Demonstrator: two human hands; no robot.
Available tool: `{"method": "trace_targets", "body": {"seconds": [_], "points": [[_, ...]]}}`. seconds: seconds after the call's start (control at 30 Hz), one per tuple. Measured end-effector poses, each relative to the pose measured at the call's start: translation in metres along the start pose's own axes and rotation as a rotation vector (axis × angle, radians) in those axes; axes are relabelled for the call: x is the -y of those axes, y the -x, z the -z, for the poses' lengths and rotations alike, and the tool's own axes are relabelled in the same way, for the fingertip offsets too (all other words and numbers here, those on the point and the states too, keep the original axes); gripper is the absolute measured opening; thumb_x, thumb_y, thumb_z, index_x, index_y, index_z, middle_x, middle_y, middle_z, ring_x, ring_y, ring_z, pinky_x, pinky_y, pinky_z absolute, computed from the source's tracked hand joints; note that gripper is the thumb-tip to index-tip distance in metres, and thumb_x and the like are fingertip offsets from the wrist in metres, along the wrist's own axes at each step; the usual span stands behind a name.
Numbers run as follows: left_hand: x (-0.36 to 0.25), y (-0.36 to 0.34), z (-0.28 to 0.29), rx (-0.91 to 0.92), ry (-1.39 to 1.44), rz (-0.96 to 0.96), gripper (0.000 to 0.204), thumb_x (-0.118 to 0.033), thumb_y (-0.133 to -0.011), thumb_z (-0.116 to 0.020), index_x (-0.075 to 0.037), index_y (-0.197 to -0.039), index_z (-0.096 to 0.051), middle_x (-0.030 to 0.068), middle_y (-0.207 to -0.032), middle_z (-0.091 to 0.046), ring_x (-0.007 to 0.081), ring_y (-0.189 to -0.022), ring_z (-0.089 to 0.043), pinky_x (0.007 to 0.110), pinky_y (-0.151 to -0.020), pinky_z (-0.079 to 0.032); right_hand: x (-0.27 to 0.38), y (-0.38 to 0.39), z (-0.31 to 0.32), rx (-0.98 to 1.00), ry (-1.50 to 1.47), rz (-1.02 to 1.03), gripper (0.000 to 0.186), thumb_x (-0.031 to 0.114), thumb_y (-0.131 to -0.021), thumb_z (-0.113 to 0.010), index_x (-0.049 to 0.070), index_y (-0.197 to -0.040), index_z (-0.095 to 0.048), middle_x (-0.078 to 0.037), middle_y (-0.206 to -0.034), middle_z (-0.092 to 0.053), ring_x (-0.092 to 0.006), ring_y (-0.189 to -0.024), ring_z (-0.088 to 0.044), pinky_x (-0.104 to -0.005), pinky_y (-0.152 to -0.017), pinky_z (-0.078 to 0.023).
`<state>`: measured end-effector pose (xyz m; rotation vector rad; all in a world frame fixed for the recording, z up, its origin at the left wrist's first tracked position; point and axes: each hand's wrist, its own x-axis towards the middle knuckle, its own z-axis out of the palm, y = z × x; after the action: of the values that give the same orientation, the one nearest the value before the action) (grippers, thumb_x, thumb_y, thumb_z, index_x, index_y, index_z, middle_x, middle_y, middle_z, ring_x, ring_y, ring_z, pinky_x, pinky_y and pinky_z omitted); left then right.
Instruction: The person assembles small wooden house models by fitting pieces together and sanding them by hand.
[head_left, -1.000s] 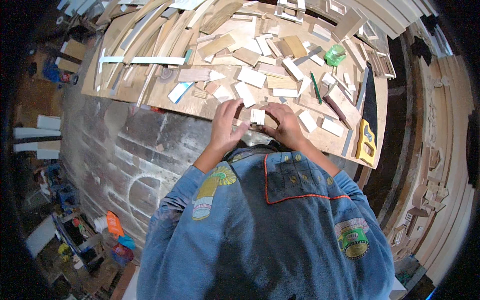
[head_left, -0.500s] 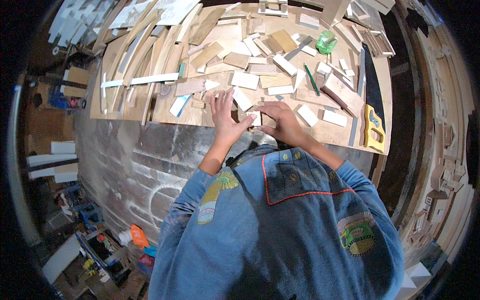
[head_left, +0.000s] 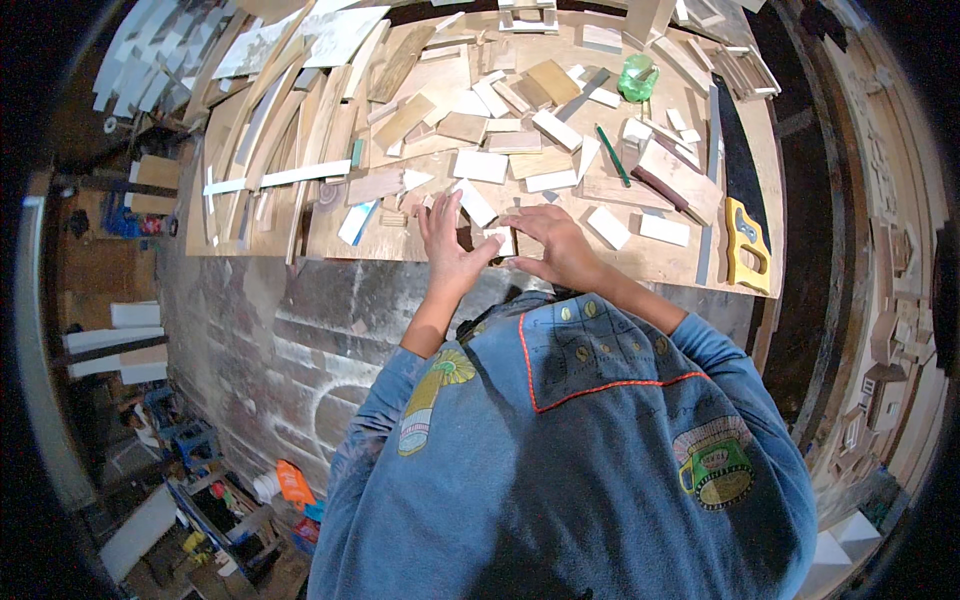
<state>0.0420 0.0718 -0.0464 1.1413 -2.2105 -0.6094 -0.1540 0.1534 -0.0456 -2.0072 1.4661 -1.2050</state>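
A small white block (head_left: 503, 240) lies at the front edge of the wooden board, between my two hands. My left hand (head_left: 449, 247) has its fingers spread on the board, and its thumb reaches onto the block's left side. From the other side comes my right hand (head_left: 563, 248), palm down, with thumb and forefinger apart next to the block's right edge. A longer white block (head_left: 474, 203) lies slantwise just beyond the left fingertips. Right of my right hand are two white blocks, one tilted (head_left: 608, 228) and one nearly level (head_left: 664, 230).
Wood offcuts cover the wooden board (head_left: 395, 240). A green pencil (head_left: 612, 156), a dark chisel-like tool (head_left: 667, 193) and a crumpled green plastic piece (head_left: 637, 78) lie to the right. A yellow-handled handsaw (head_left: 746, 247) rests at the right edge. Long strips (head_left: 322, 130) are piled left.
The view has shifted slightly, moving the whole scene a little. Both hands stay around the small white block, with hardly any movement against the board.
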Motion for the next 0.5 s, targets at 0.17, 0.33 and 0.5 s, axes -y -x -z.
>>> {"method": "trace_targets", "body": {"seconds": [0.17, 0.33, 0.5], "points": [[0.006, -0.001, -0.005, 0.003, 0.022, 0.029, 0.086, -0.039, -0.068, -0.080, -0.004, -0.138, -0.043, 0.0245, -0.138, -0.045, 0.0395, -0.136, -0.033, 0.053, -0.116, -0.011, -0.008, 0.004, 0.001, -0.013, 0.021, 0.015, 0.057, 0.023, -0.068, -0.081, 0.007, -0.119, -0.063, -0.014, -0.109, -0.066, -0.0339, -0.108, -0.058, -0.0445, -0.095, -0.042], [0.011, 0.008, 0.001, 0.020, 0.109, 0.052, 0.073, -0.035, -0.078, -0.073, -0.006, -0.138, -0.044, 0.0218, -0.140, -0.043, 0.0374, -0.138, -0.029, 0.051, -0.117, -0.010, -0.010, 0.009, 0.035, -0.096, 0.026, -0.081, 0.052, 0.024, -0.071, -0.078, 0.004, -0.117, -0.063, -0.017, -0.104, -0.066, -0.0334, -0.099, -0.062, -0.0414, -0.087, -0.048], [0.020, 0.026, 0.008, 0.045, 0.057, 0.025, 0.075, -0.041, -0.078, -0.072, -0.009, -0.139, -0.045, 0.0196, -0.144, -0.039, 0.0397, -0.141, -0.021, 0.053, -0.116, -0.012, -0.034, 0.014, 0.118, -0.379, 0.042, -0.494, 0.048, 0.028, -0.073, -0.077, 0.000, -0.110, -0.066, -0.017, -0.097, -0.067, -0.0273, -0.078, -0.067, -0.0369, -0.070, -0.054]]}}
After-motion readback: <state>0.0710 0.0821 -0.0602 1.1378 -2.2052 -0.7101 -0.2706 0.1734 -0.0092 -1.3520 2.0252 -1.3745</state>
